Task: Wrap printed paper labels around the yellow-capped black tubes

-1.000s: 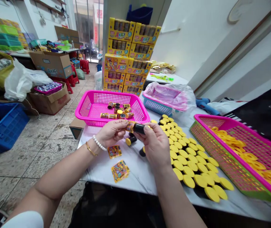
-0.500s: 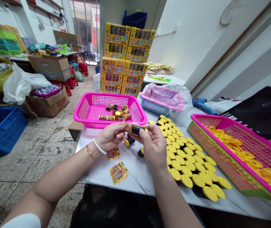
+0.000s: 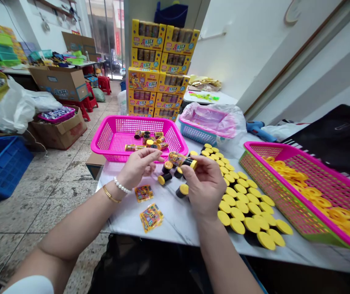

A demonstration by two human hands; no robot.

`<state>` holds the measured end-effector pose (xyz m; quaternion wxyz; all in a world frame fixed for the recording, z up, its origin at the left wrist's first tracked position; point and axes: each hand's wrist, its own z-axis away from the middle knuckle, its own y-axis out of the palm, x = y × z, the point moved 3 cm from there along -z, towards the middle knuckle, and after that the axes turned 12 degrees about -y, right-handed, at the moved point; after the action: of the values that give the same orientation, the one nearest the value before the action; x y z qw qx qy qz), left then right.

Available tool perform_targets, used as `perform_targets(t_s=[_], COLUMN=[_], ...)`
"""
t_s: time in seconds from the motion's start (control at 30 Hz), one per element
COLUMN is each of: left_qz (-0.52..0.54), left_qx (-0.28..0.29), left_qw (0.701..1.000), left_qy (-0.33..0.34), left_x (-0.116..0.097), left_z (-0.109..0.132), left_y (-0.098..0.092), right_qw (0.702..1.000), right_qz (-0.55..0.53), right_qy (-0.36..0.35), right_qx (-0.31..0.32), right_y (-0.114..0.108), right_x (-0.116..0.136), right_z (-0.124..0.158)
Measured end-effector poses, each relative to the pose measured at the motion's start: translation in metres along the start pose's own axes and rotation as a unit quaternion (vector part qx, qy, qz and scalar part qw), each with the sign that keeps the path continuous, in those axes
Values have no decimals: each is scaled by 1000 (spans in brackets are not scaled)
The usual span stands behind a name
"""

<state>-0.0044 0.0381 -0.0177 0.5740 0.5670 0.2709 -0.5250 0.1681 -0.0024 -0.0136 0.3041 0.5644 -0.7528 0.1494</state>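
Note:
My right hand point(image 3: 207, 183) grips a small black cup with a yellow end point(image 3: 189, 163), lying sideways between thumb and fingers. A printed, shiny orange wrapper sleeve point(image 3: 176, 158) juts from its left end. My left hand point(image 3: 139, 167), wearing a pearl bracelet and a gold bangle, is just left of the sleeve and apart from it. Its thumb and forefinger are drawn together, with nothing visible in them. Below lie two small piles of flat printed sleeves point(image 3: 152, 217). Several loose black cups with yellow ends point(image 3: 165, 179) are near my hands, and rows of them point(image 3: 239, 206) stand to the right.
A pink basket point(image 3: 101, 141) behind my hands holds several wrapped cups. On the right, a pink-and-green basket point(image 3: 285, 196) contains yellow rings. Farther back are a bag-lined basket point(image 3: 205, 132), a blue heat gun or similar tool point(image 3: 259, 130) and stacked yellow boxes point(image 3: 146, 59).
My left hand has let go of the sleeve and moved slightly left. My right hand still holds the cup, now shifted a little right with the sleeve on its end.

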Motion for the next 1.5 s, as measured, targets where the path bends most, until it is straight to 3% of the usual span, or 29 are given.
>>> perform_targets(t_s=[0.17, 0.37, 0.47, 0.6, 0.67, 0.77, 0.87, 1.07, 1.17, 1.3, 1.5], left_qz=[-107, -110, -112, -98, -102, -139, -184, -175, -189, -187, -154], left_qx=[135, 110, 118, 124, 106, 92, 92, 50, 67, 77, 36], left_qw=[985, 988, 987, 987, 989, 985, 978, 982, 975, 977, 987], left_qy=[-7, 4, -20, -39, -3, 36, 29, 55, 90, 63, 16], left_x=[-1, 0, 0, 1, 0, 2, 5, 1, 1, 3, 4], left_z=[3, -1, -2, -3, -3, -4, -3, -3, -3, -1, 3], left_y=[4, -1, -1, -2, -3, 0, 2, -4, -2, 3, 3], right_qw=[991, 982, 972, 965, 971, 988, 976, 984, 971, 952, 952], right_qz=[-24, 13, 79, 115, 113, 53, -35, -38, -69, -116, -132], right_qy=[-1, 8, -73, -154, -116, 41, 171, 128, 207, 266, 193], right_qx=[134, 187, 208, 181, 174, 142, 130, 118, 101, 93, 196], right_y=[5, 6, 6, 5, 6, 8, 13, 16, 17, 18, 17], right_x=[-2, -5, 1, 6, 1, -15, -25, -21, -29, -35, -17], right_z=[2, 5, 2, 1, 3, 9, 16, 16, 18, 18, 15])
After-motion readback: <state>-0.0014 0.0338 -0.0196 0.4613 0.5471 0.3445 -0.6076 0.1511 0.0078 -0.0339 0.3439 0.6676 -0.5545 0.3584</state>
